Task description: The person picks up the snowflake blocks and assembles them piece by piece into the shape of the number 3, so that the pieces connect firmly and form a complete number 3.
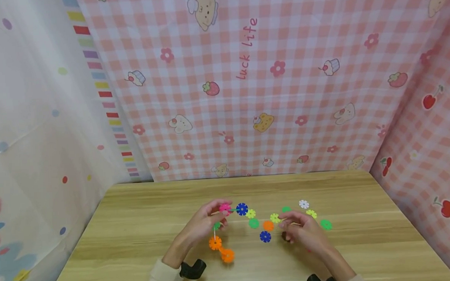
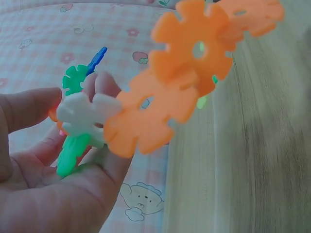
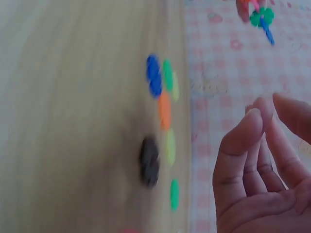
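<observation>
My left hand (image 1: 204, 225) grips a chain of interlocked, notched plastic snowflake discs. The chain's pink disc (image 1: 225, 209) is at the fingertips, and a blue disc (image 1: 242, 209) sticks out to the right on an edge-on green disc (image 2: 74, 79). From the hand's near side hang a white disc (image 2: 86, 116) and joined orange discs (image 1: 215, 243). My right hand (image 1: 304, 231) hovers over the table, its fingers bent and the thumb apart from them, with nothing between them. Close to its fingertips in the head view is a dark disc (image 3: 149, 161) on the table.
Loose discs lie on the wooden table (image 1: 138, 228) between and beyond the hands: a blue one (image 1: 265, 237), an orange one (image 1: 268, 226), a white one (image 1: 304, 204), and several green and yellow ones. A checked cloth (image 1: 261, 97) hangs behind the table.
</observation>
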Available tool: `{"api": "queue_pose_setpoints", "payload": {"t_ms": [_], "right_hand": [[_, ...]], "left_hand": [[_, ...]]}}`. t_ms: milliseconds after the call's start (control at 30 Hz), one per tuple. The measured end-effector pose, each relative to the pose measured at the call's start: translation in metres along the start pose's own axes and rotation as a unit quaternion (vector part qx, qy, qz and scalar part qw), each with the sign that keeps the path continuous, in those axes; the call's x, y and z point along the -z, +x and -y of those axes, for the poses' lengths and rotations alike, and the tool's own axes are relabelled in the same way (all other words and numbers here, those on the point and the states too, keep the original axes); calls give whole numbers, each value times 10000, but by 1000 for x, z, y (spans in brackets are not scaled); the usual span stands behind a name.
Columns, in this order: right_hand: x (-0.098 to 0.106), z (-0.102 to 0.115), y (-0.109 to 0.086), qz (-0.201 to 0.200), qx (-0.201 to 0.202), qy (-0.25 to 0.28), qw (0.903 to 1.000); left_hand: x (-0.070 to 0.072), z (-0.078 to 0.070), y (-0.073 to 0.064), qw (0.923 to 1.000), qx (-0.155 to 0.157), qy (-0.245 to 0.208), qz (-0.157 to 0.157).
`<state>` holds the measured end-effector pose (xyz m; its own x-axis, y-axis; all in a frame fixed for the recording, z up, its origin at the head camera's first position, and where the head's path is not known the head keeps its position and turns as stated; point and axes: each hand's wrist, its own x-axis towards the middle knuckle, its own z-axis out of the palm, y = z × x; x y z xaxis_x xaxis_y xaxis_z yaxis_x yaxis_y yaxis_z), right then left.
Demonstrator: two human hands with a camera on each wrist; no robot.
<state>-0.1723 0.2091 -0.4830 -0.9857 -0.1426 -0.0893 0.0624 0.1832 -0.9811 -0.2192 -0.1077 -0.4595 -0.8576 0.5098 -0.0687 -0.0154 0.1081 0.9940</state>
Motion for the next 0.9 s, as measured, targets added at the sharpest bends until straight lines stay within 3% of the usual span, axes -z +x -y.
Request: {"api": "queue_pose_setpoints", "payload": {"t_ms": [267,400,600,900], "right_hand": [[38,-16,-15,383,-334,-392,9979],[56,-26,-22,459,-280,-753,9957],[80,-41,-31,639,-289,-990,9926],[93,-48,-28,1402,-168,-882,9860]], "left_hand": [[1,2,0,9981,74,-550,266],[1,2,-1,9964,68,-737,410],[2,3,-1,9971,108,-620,424],[3,8,-2,9984,157,-457,280]]}}
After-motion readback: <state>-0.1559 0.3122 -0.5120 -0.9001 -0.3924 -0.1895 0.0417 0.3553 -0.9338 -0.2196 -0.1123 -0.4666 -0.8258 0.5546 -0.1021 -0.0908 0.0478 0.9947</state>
